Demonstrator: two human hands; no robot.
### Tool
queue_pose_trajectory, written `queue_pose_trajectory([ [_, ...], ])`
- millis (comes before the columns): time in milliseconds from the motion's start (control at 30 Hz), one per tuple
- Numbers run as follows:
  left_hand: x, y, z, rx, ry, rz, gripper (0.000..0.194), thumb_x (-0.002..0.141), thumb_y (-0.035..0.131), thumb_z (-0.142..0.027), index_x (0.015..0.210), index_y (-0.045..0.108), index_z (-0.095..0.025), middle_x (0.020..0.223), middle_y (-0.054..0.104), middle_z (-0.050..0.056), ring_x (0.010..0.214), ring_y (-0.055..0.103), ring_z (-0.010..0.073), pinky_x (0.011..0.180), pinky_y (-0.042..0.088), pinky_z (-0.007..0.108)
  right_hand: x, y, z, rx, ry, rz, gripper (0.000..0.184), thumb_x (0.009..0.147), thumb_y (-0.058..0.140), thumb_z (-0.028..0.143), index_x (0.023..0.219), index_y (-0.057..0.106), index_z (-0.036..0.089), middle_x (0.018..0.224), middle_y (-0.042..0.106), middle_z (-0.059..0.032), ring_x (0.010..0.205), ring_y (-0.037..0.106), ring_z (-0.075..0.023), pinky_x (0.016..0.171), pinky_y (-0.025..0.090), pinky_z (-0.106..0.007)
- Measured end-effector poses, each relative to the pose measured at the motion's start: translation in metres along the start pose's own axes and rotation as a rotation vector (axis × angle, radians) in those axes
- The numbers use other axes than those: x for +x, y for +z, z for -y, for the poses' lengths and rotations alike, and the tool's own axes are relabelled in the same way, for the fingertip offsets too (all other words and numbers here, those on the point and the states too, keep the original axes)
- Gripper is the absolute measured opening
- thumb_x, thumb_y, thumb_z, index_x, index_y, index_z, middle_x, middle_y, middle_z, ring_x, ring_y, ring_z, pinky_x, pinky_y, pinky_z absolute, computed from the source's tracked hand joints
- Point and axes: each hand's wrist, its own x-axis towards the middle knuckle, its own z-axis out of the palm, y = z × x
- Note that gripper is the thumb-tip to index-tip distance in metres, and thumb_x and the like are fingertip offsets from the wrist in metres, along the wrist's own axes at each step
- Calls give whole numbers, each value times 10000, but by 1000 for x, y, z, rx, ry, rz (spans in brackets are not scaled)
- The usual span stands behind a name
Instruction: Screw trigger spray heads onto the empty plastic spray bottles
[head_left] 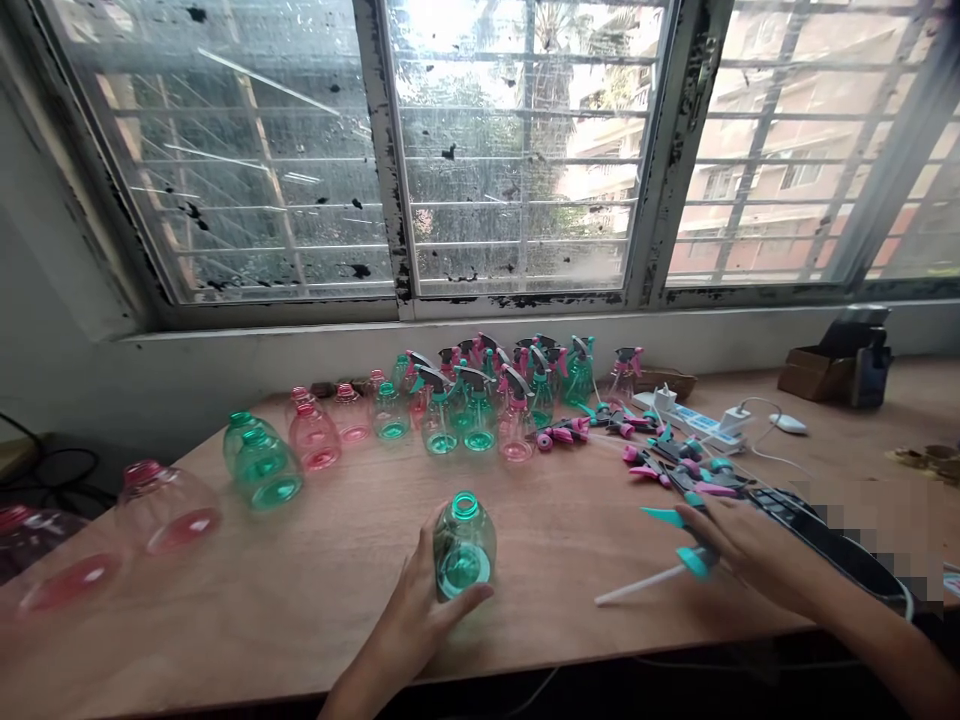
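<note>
My left hand (424, 600) is wrapped round a clear green plastic bottle (465, 555), which stands upright near the table's front edge with its neck uncapped. To the right, my right hand (731, 540) grips a spray head (696, 555) with a teal trigger and collar. Its white dip tube points down and left, apart from the bottle. Beyond my right hand lies a pile of loose pink and teal spray heads (667, 460).
Capless pink and green bottles (262, 470) line the left side. Several bottles with spray heads fitted (476, 410) stand near the window wall. A power strip (694, 420), a mouse (787, 424), a black keyboard (795, 515) and a cardboard box (817, 372) occupy the right.
</note>
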Motion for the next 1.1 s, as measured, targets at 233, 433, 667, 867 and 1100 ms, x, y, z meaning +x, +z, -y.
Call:
queue_pose_trajectory([
  [233, 2, 2, 6, -17, 25, -68, 910, 796, 804, -414, 1500, 244, -275, 1551, 484, 183, 1444, 460, 383, 1197, 346, 569, 9, -48, 22, 441, 443, -88, 487, 953, 446, 636, 832, 710, 245, 640, 754, -115, 511, 661, -267, 493, 485, -370],
  [433, 1, 0, 11, 4, 43, -111, 796, 761, 840, -389, 1384, 359, -274, 1446, 569, 148, 1352, 559, 374, 1161, 408, 548, 53, -39, 97, 986, 732, -384, 538, 921, 485, 724, 719, 601, 239, 406, 580, 19, 291, 436, -140, 288, 320, -245],
  [667, -3, -3, 8, 33, 183, -104, 801, 780, 866, -307, 1446, 427, -373, 1484, 533, 66, 1407, 486, 338, 1201, 370, 494, 75, -47, 143, 844, 632, -526, 470, 905, 564, 696, 755, 588, 252, 545, 641, 3, 381, 518, -145, 329, 382, -228],
  [867, -4, 0, 11, 222, 346, -26, 949, 728, 912, -388, 1513, 385, -462, 1534, 482, 78, 1397, 458, 400, 1170, 384, 577, 59, -19, 162, 732, 521, -405, 411, 932, 556, 649, 778, 567, 268, 567, 633, 2, 500, 611, -203, 446, 476, -277],
  [1100, -6, 1, 7, 279, 399, 50, 924, 778, 857, -446, 1546, 344, -450, 1561, 449, 93, 1415, 435, 413, 1164, 405, 588, 52, 13, 177, 1185, 404, 1, 393, 729, 841, 562, 773, 655, 219, 647, 658, 7, 562, 623, -194, 538, 530, -305],
])
